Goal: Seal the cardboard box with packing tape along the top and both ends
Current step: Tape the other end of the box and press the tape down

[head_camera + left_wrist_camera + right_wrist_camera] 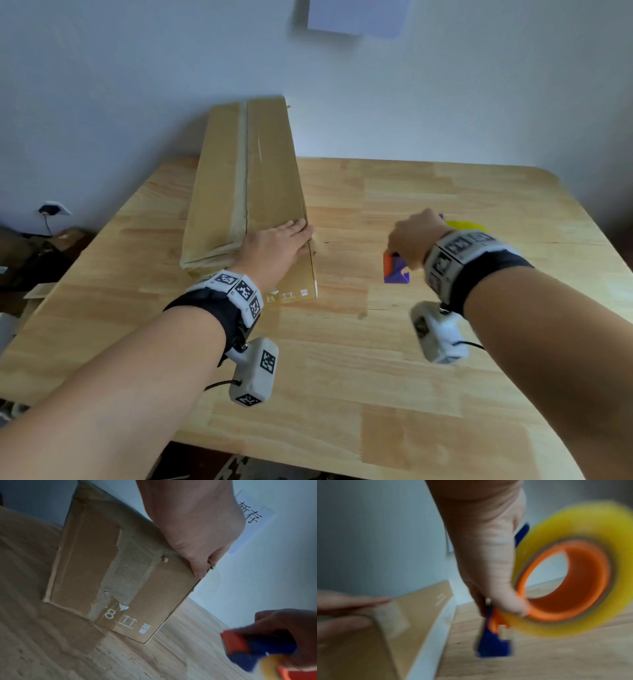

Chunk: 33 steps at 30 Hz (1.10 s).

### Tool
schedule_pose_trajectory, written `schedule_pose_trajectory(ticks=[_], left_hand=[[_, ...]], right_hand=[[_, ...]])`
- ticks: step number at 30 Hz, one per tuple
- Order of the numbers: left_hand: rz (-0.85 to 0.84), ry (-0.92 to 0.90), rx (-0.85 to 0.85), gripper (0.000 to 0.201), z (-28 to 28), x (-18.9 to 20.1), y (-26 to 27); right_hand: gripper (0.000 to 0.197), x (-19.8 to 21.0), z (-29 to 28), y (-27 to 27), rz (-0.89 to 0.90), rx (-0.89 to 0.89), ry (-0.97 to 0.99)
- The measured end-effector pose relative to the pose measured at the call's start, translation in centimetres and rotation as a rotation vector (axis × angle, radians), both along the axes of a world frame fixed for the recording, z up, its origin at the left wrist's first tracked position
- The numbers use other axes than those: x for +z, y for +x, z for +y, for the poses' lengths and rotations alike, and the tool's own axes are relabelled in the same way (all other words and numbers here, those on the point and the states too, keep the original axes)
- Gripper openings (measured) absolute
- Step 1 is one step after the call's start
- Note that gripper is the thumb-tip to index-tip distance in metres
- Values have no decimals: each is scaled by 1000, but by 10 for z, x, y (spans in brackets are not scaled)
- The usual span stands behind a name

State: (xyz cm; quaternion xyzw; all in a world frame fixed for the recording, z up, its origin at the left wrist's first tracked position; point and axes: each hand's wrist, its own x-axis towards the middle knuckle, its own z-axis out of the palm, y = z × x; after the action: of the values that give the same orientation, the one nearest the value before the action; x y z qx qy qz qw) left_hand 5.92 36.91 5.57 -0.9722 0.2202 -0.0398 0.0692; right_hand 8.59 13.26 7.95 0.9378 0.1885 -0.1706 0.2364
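A long brown cardboard box [239, 171] lies on the left of the wooden table [445, 359], running away from me. A pale tape strip [241, 164] covers its top seam. My left hand [281, 245] rests flat on the box's near right top edge. In the left wrist view the thumb [199, 568] sits at the upper corner of the box's end face [77, 561], which has a torn patch. To the right of the box, my right hand [414, 236] grips a blue and orange tape dispenser [397, 272] just above the table. The dispenser's yellow tape roll [539, 627] is blurred.
The box's far end leans against the pale wall. A sheet of paper [356, 15] hangs on that wall. Cardboard clutter [34, 260] lies on the floor to the left. A darker strip with a serrated end [77, 635] lies flat on the table before the box.
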Motion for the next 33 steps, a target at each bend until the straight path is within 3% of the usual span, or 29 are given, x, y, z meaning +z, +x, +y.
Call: schedule_pose_trajectory(ticks=[2, 5, 7, 11, 22, 28, 31, 33], left_hand=[[-28, 7, 0, 47, 1, -1, -2], [-90, 0, -18, 43, -1, -2, -1], [-166, -80, -82, 35, 0, -1, 0], [-189, -42, -163, 28, 3, -2, 6], [-196, -64, -294, 14, -10, -9, 16], [-227, -109, -303, 14, -11, -11, 15], [-219, -135, -305, 13, -15, -8, 13], [-201, -161, -284, 16, -16, -5, 12]], right_hand=[[37, -11, -25, 3, 53, -149, 236], [56, -22, -39, 6, 126, -449, 810], [59, -35, -37, 6, 148, -628, 1141], [66, -72, -31, 3, 230, -919, 1473], [66, -133, -30, 1, 310, -1087, 1501], [55, -137, -35, 4, 226, -919, 1290], [80, -120, -26, 6, 58, -731, 1037], [96, -94, -8, 7, -8, -488, 1135]])
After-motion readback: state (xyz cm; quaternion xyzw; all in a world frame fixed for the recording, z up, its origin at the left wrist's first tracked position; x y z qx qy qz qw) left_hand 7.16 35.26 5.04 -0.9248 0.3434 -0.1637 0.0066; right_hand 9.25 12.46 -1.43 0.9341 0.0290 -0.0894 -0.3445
